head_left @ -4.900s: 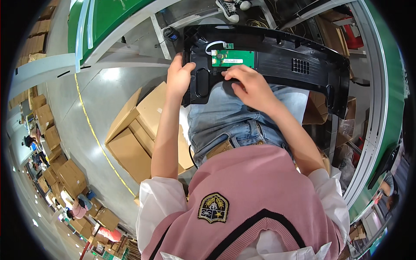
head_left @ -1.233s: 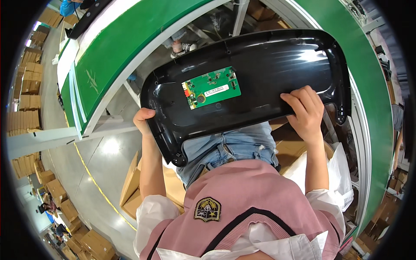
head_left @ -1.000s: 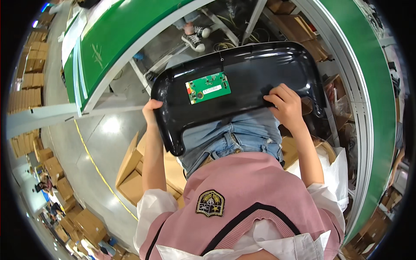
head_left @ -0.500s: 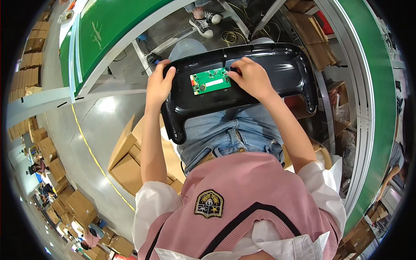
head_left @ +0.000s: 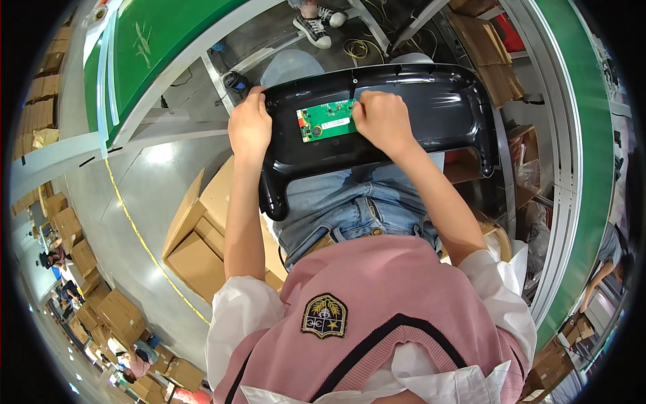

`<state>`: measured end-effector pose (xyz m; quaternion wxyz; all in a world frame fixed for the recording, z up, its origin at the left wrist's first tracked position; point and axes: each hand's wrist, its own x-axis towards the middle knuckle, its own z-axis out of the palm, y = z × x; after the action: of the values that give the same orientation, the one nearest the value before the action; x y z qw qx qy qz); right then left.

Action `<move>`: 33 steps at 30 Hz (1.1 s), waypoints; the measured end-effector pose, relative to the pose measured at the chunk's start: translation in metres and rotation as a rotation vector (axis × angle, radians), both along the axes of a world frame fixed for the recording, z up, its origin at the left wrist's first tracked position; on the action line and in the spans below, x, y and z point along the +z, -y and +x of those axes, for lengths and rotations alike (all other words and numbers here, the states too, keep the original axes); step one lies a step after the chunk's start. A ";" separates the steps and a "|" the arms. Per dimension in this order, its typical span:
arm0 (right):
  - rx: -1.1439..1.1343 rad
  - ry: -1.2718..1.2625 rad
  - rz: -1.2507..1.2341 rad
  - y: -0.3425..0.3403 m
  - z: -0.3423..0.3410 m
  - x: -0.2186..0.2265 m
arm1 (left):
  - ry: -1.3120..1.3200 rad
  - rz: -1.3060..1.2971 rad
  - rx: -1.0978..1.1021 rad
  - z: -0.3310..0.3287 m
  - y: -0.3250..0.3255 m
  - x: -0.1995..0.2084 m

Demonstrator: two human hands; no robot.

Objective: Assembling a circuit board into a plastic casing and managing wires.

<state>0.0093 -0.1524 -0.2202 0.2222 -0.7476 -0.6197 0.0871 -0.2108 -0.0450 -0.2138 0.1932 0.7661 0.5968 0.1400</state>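
A glossy black plastic housing point(head_left: 431, 121), long and with a leg bent down at each end, lies across my lap. On its middle-left part sits a green circuit board point(head_left: 316, 130) with a white label, a round part and red and white connectors at its left edge. My left hand point(head_left: 250, 131) grips the housing's left end, fingers over the far edge. My right hand point(head_left: 385, 122) is closed in a fist-like pinch against the board's right edge. Whatever lies between its fingertips is hidden.
Green-topped workbenches point(head_left: 151, 54) with metal frames stand at the left and right. An open cardboard box point(head_left: 198, 252) is on the floor beside my left side. Cables point(head_left: 356, 48) and another person's shoes point(head_left: 315, 28) are beyond the housing. Stacked cartons line the far left.
My right hand has closed more tightly and turned over at the board's right edge. My left thumb has come in against the fingers. The housing has shifted slightly to the right.
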 end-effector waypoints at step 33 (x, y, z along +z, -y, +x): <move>0.724 -0.326 0.030 0.031 0.032 0.017 | -0.041 0.112 0.016 0.005 0.007 -0.005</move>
<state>0.0408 -0.1830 -0.2033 0.2835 -0.4537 -0.8012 0.2680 -0.2058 -0.0522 -0.2186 0.1366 0.7736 0.5980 0.1589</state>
